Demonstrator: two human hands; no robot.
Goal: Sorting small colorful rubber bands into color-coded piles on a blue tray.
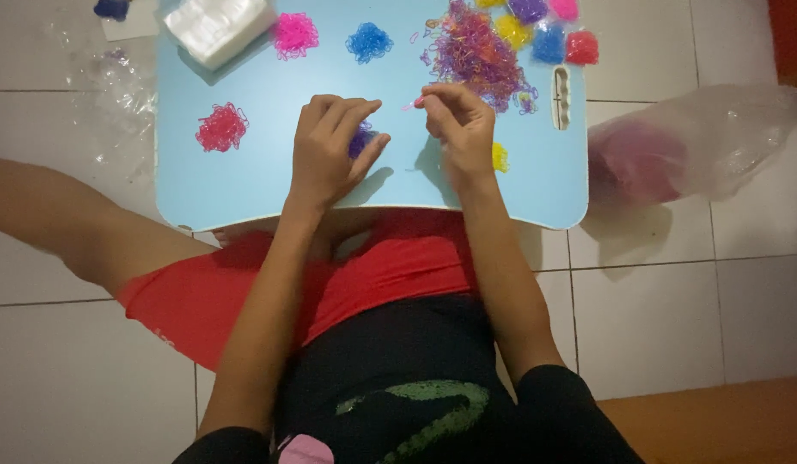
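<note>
Both hands are mid-sort: right hand [457,129] pinches a pink rubber band [413,104] just off the mixed pile [477,53], left hand [329,146] curls loosely over a purple clump [360,140] on the blue bench [261,180]. Guessing it needs dropping onto a pink heap [294,34].

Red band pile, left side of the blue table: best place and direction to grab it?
Pinch the red band pile at its middle from straight above. It is a loose, low tangle lying flat on the table with bare surface all around it, so no side offers an edge. The left hand is nearest.
</note>
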